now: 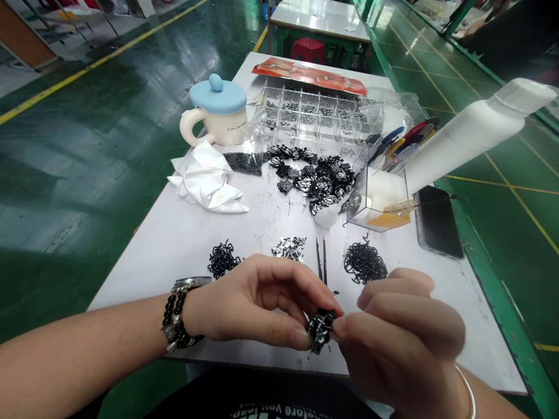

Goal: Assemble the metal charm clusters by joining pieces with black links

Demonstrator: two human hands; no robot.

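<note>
Near the front edge of the white table (174,238), my left hand (257,302) and my right hand (406,326) meet on a small black metal part (321,330). Both hands pinch it between thumb and fingertips, left from the left side, right from the right. Just beyond my hands lie black tweezers (322,259), a pile of black hooks (365,263), another black pile (222,259) and a small silvery pile (289,247). A beaded bracelet and watch sit on my left wrist.
A heap of black clips (318,174) lies mid-table before a clear compartment box (314,113). A mug with a blue lid (218,110) and white cloth (207,180) stand left. A clear holder (379,198), white bottle (471,134) and phone (439,224) are right.
</note>
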